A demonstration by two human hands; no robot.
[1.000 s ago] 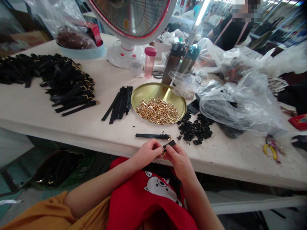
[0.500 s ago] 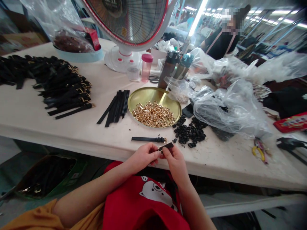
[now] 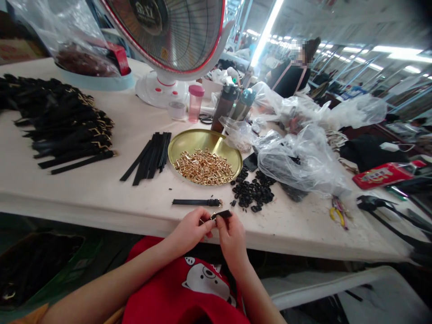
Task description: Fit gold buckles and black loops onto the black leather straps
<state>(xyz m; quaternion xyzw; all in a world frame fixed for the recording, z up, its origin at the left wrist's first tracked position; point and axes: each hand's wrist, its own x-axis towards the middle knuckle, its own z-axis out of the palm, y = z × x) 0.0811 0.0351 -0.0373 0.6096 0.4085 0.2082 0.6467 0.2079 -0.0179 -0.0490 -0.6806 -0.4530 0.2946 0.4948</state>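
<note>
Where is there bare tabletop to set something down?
Bare tabletop lies between the black strips and strap heap, with a nearly bare patch between the black loops and yellow-handled tool. Right of the gold tray, loops and plastic bags crowd it.

"What's hidden up close?"

"Fingers of the left hand [image 3: 193,229] and right hand [image 3: 232,234] cover parts of the gold buckle [image 3: 213,217] and black strap [image 3: 224,214] between them."

"Farther out?"

"Left of them, the frame cuts off a pile of black straps [image 3: 69,121]; far right, a red packet [image 3: 381,174] has lettering too blurred to read."
</note>
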